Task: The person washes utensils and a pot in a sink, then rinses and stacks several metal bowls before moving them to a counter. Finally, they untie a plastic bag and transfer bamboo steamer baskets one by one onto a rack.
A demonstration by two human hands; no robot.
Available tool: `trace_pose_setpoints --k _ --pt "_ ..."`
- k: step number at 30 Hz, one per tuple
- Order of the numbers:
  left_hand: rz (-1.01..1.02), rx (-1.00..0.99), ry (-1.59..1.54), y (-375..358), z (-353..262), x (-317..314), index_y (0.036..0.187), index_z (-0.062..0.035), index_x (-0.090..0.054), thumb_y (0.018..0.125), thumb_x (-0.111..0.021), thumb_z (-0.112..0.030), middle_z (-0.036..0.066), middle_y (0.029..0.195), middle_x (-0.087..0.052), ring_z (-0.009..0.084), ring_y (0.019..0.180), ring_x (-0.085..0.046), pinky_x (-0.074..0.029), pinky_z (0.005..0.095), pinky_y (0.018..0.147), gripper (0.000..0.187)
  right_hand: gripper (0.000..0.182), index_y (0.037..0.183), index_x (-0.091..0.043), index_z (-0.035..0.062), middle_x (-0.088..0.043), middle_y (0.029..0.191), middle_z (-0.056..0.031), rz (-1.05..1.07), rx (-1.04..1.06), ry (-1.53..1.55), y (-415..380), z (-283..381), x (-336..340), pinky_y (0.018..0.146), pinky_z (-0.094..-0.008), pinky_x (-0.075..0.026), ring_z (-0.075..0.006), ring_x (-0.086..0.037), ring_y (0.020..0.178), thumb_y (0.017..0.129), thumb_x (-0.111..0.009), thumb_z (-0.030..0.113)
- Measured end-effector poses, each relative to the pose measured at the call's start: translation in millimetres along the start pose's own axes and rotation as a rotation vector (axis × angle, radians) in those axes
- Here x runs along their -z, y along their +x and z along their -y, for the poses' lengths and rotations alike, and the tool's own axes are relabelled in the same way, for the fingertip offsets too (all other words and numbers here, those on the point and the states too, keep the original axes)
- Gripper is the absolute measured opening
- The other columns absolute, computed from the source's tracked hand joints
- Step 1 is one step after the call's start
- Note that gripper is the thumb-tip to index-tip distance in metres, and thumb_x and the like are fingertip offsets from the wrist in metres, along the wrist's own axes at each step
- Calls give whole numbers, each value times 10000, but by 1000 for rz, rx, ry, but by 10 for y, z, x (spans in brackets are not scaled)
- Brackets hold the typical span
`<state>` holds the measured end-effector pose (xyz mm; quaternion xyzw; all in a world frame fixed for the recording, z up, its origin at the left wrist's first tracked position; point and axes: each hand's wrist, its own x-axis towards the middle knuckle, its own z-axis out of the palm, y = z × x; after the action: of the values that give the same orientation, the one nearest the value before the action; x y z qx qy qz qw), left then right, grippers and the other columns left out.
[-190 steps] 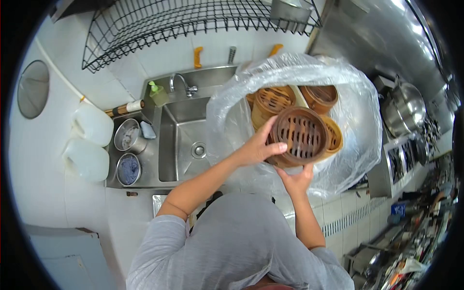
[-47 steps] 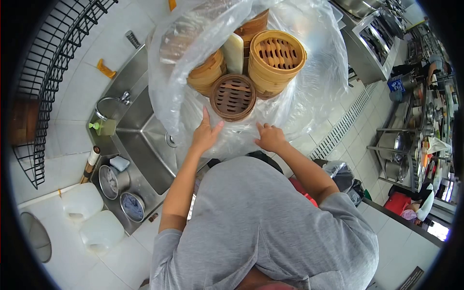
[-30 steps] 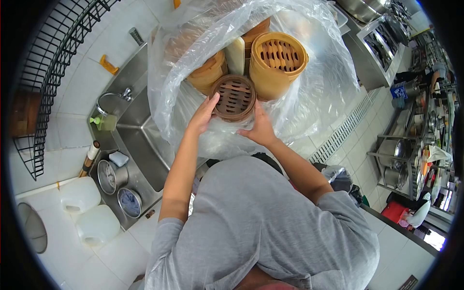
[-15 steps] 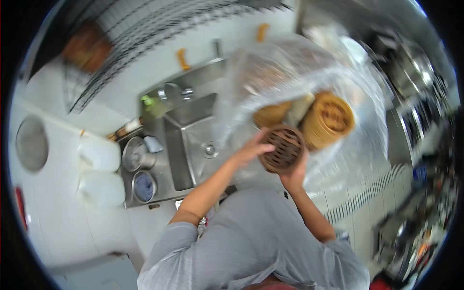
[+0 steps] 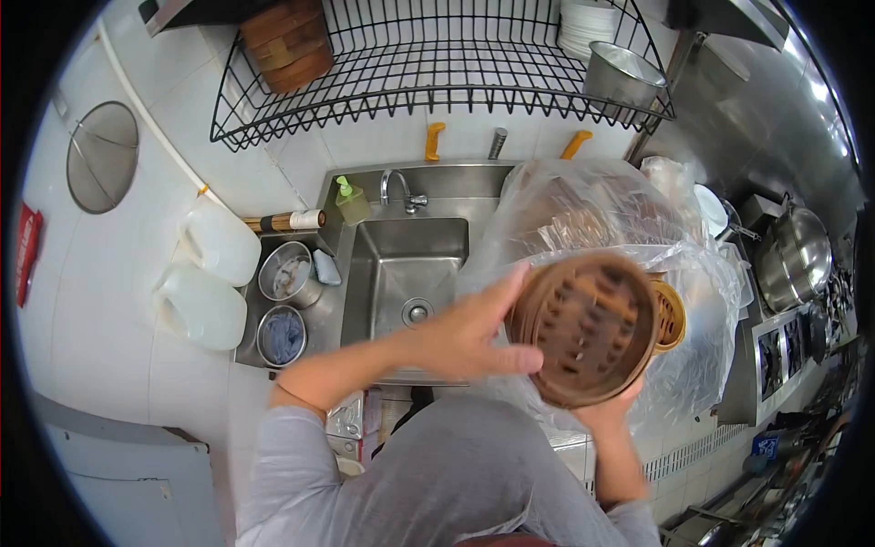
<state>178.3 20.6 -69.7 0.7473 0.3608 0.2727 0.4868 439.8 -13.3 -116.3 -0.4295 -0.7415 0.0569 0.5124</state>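
Observation:
A dark brown bamboo steamer basket [image 5: 592,319], round with a slotted base, is held up close to the camera, tilted so its inside faces me. My left hand [image 5: 474,333] grips its left side, thumb over the rim and fingers along the outer wall. From below right, my right hand [image 5: 618,408] supports it, most of its fingers hidden behind the basket. Behind it, a lighter bamboo steamer [image 5: 670,314] shows partly in the mouth of a large clear plastic bag [image 5: 702,365].
Left of the bag is a steel sink [image 5: 365,273] with a tap [image 5: 401,193] and a soap bottle [image 5: 351,202]. Metal bowls [image 5: 290,273] and white jugs [image 5: 219,242] stand further left. A black wire rack [image 5: 437,77] hangs above. Steel pots [image 5: 793,260] are at right.
The brown steamer has come up nearer the camera and slightly right, with both hands still on it. It now covers much of the lighter steamers. The head view has turned and tilted upward.

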Motion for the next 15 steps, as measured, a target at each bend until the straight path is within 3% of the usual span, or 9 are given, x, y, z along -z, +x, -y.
trace_pose_setpoints --k 3,5,7,9,11,12,15 --pt "-98 -171 50 104 -661 691 1559 93 -231 888 -634 -716 276 1483 -482 363 1354 -510 -423 408 1113 1126 803 1263 -620 -32 -695 1200 -186 45 78 7 882 293 -5 945 -454 -540 -385 -683 1088 638 -948 350" --pt "-173 -73 144 219 -1044 1158 1460 73 -445 866 -562 -811 212 1331 -618 295 1239 -588 -476 395 1039 1071 860 1273 -603 -35 -709 1176 -184 57 134 -54 1459 405 -76 942 -438 -544 -357 -694 1079 626 -956 408" --pt "-213 -4 267 326 -1330 1631 1369 22 -577 840 -469 -894 175 1229 -662 227 1086 -615 -519 369 903 1064 899 1275 -591 -38 -732 1138 -181 12 232 -68 2025 486 -232 929 -396 -548 -296 -705 1061 625 -961 461" --pt "-366 -9 285 483 -1348 2026 1377 -34 -598 827 -412 -928 173 1192 -677 200 978 -602 -510 338 800 1066 906 1255 -606 -44 -732 1140 -174 38 180 31 2494 544 -464 936 -397 -542 -293 -713 1035 612 -956 489" --pt "-360 136 47 551 -1366 2518 1337 29 -612 847 -594 -793 226 1176 -679 349 1113 -628 -491 444 976 956 865 1211 -644 -50 -733 1151 -174 105 172 10 2910 526 -730 955 -386 -534 -274 -711 1043 604 -954 483" --pt "-381 132 238 559 -1343 2634 1301 13 -641 836 -362 -933 183 1152 -685 323 1089 -628 -491 434 922 1090 842 1196 -670 -25 -746 1127 -163 180 144 41 3073 553 -856 939 -380 -541 -273 -722 1027 595 -943 499" --pt "-482 257 -16 583 -1075 3057 1339 24 -599 854 -609 -778 207 1107 -699 342 1066 -643 -504 449 903 937 741 1149 -732 10 -767 1070 -134 386 86 196 3434 528 -1363 896 -362 -555 -243 -731 962 601 -936 466"
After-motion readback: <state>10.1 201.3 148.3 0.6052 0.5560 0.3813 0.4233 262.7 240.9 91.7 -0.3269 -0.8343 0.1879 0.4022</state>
